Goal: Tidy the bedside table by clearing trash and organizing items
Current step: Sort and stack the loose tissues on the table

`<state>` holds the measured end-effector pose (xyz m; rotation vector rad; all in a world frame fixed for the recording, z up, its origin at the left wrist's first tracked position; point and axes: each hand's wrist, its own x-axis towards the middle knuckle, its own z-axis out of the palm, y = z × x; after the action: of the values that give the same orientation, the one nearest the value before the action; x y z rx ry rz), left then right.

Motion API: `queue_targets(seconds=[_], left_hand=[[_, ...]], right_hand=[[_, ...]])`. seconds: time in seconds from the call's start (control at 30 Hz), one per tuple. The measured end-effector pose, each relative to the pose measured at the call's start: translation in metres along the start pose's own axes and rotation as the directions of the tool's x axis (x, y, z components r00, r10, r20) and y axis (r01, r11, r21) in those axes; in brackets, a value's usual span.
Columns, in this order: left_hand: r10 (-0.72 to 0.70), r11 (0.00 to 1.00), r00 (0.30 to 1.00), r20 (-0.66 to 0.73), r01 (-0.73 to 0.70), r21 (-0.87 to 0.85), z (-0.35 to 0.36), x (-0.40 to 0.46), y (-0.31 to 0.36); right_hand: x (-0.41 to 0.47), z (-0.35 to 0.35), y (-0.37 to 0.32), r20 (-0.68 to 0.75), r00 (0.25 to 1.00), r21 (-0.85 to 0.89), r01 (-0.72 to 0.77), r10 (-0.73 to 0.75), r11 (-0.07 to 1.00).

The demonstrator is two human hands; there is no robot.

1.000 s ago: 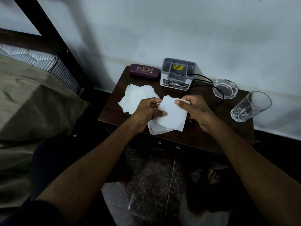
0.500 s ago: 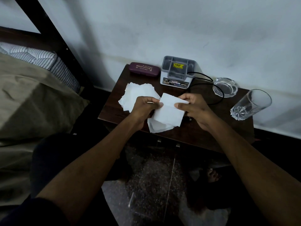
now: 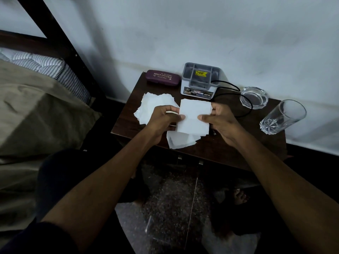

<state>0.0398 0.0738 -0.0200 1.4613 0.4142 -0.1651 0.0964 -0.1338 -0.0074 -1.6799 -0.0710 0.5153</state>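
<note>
A white tissue sheet (image 3: 193, 116) is held upright-flat above the dark wooden bedside table (image 3: 229, 149). My left hand (image 3: 162, 120) pinches its left edge and my right hand (image 3: 220, 120) pinches its right edge. More white tissues (image 3: 180, 141) lie on the table under the held sheet. A loose pile of white tissues (image 3: 154, 105) lies to the left, partly hidden by my left hand.
Along the wall stand a maroon glasses case (image 3: 162, 77), a grey organiser box (image 3: 200, 80) with a black cable (image 3: 244, 99), a glass ashtray (image 3: 254, 97) and an empty drinking glass (image 3: 283, 117). A bed (image 3: 33, 114) lies to the left.
Both hands have lifted the tissue sheet slightly up and away from me and squared it flat between them. The rest of the table has stayed the same.
</note>
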Motion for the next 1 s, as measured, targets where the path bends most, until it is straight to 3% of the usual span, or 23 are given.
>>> queue_targets(seconds=[0.27, 0.5, 0.8, 1.0], left_hand=[[0.063, 0.998, 0.997, -0.039, -0.063, -0.003, -0.0027, -0.0014, 0.0027], [0.084, 0.996, 0.996, -0.028, -0.083, 0.026, -0.0035, -0.0023, 0.0017], [0.043, 0.998, 0.999, -0.012, -0.044, -0.038, -0.0051, -0.0049, 0.0056], [-0.025, 0.999, 0.999, -0.022, 0.025, -0.022, -0.0055, -0.0055, 0.0094]], right_hand=[[-0.0037, 0.0015, -0.0019, 0.073, 0.997, 0.017, -0.018, 0.016, 1.0], [-0.0013, 0.0012, 0.0014, 0.083, 0.994, -0.035, 0.073, -0.07, 0.997], [0.0006, -0.0009, 0.003, 0.099, 0.991, 0.014, 0.092, -0.093, 0.996], [0.0018, 0.0001, 0.0045, 0.054, 0.998, 0.009, 0.019, -0.019, 1.0]])
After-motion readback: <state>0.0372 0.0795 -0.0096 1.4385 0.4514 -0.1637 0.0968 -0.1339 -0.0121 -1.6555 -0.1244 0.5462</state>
